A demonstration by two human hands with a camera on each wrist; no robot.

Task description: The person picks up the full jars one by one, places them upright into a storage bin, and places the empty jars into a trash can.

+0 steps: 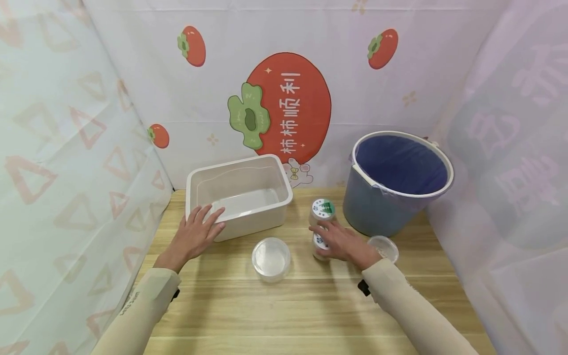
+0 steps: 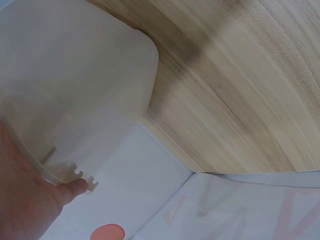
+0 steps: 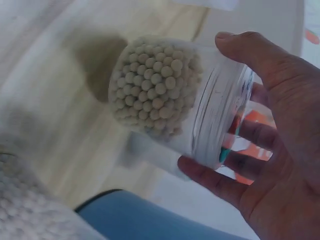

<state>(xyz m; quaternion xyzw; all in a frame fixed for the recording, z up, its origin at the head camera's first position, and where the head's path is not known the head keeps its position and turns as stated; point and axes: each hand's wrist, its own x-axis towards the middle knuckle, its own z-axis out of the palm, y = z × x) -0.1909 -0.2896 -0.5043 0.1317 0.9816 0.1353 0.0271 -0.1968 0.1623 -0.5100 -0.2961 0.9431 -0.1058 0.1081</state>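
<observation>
In the head view my right hand (image 1: 339, 241) grips the nearer of two lidded clear jars from above. The right wrist view shows this jar (image 3: 155, 90) partly filled with small beige beads, my thumb and fingers spread round its lid. Behind it stands the other jar (image 1: 323, 209), with a white and green label on top. My left hand (image 1: 195, 235) rests at the near left corner of a white plastic bin (image 1: 253, 223), its fingers loosely extended over the rim. In the left wrist view its thumb lies by the bin's rim; the other fingertips are hidden.
A round clear container (image 1: 271, 259) stands between the hands. By my right wrist is another clear container with pale beads (image 1: 383, 249), partly behind the sleeve. A blue bucket (image 1: 370, 209) stands at the back right of the wooden table (image 1: 266, 320). Printed sheets surround the table.
</observation>
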